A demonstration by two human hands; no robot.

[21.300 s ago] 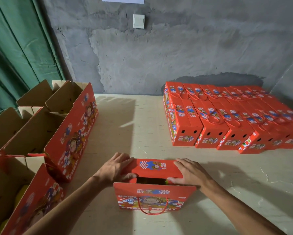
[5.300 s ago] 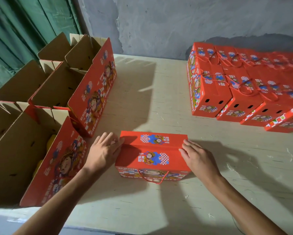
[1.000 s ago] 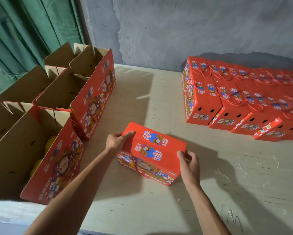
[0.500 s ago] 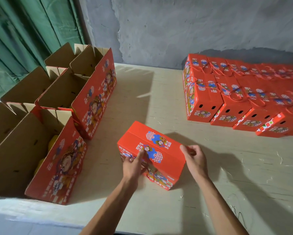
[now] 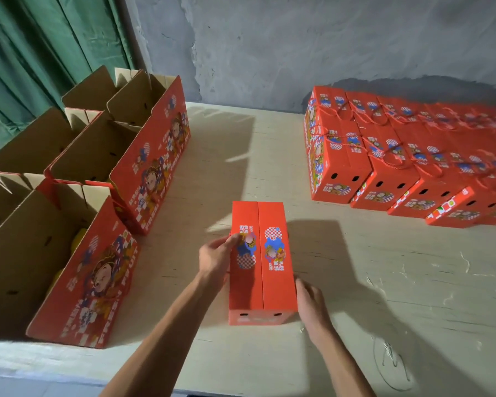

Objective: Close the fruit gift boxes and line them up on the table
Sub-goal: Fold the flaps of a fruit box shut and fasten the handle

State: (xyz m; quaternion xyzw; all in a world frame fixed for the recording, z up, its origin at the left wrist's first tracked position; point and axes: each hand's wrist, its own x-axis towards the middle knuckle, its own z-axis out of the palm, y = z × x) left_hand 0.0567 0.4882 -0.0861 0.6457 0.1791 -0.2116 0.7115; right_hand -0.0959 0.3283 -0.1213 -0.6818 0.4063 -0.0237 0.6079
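A closed red fruit gift box (image 5: 272,270) lies on the pale table (image 5: 269,150) in front of me, its long side pointing away and its end with two holes facing me. My left hand (image 5: 216,259) grips its left upper edge, fingertips curled onto the printed top. My right hand (image 5: 310,299) rests against the box's right side at the near corner with the fingers fairly straight. At the back right, several closed red gift boxes (image 5: 338,167) stand lined up in rows with rope handles on top.
Several open gift boxes (image 5: 143,156) stand with raised flaps along the left; the nearest one (image 5: 77,267) holds yellow fruit (image 5: 79,239). A loose string (image 5: 390,365) lies near my right forearm. The table's front edge runs just below my arms.
The box has been turned from a slant to lie lengthwise away from me. My left hand shifted to its left edge and my right hand to the near right corner.
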